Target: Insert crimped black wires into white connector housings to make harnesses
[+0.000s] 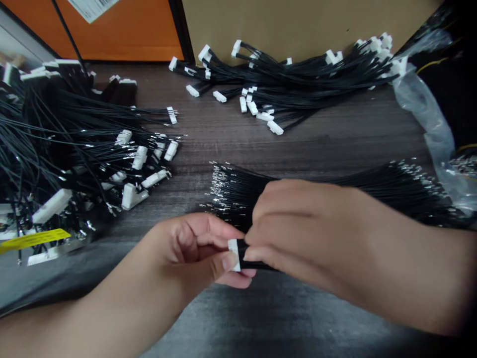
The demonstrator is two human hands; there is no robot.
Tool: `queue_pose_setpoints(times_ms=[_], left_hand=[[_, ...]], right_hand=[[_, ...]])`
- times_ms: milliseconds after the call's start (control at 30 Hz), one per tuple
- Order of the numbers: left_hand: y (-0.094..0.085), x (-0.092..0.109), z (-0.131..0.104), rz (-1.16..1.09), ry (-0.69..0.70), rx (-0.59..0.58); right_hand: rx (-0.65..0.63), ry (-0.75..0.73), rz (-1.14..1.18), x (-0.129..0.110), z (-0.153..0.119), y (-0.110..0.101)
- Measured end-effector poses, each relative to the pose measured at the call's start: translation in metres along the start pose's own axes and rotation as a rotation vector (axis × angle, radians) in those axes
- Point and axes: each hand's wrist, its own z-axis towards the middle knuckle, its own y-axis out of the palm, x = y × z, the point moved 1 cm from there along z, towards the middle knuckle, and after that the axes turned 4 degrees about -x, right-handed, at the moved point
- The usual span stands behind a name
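Observation:
A white connector housing [234, 254] is pinched between the thumb and fingers of my left hand [201, 251]. Black wires [257, 265] run out of its right side. My right hand [309, 233] is closed over these wires close to the housing, its thumb and fingertips pressed together; the rest of the wires is hidden beneath it. Just behind both hands lies a wide bundle of loose black wires [238, 186] with bare metal terminals at the ends. My right hand covers part of that bundle.
Black harnesses with white connectors [316, 74] lie along the back. A larger heap of wires and connectors [48, 119] fills the left, with a yellow label [35, 240]. At the back are an orange panel [137, 30] and a tan box [298, 30]; clear plastic bags [428, 109] lie right.

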Motion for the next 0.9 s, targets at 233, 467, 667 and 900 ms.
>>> queue_pose_setpoints(times_ms=[233, 467, 667, 900], left_hand=[[-0.008, -0.004, 0.003, 0.015, -0.014, 0.008], [-0.002, 0.007, 0.0, 0.007, -0.045, 0.026], [-0.003, 0.01, -0.002, 0.018, -0.041, 0.016], [-0.003, 0.008, 0.0, 0.006, -0.032, -0.021]], right_hand=[[-0.002, 0.186, -0.102, 0.028, 0.001, -0.001], [0.079, 0.202, -0.137, 0.01, -0.003, -0.014], [0.038, 0.215, -0.133, -0.011, -0.017, -0.013], [0.002, 0.205, -0.029, -0.014, 0.002, -0.002]])
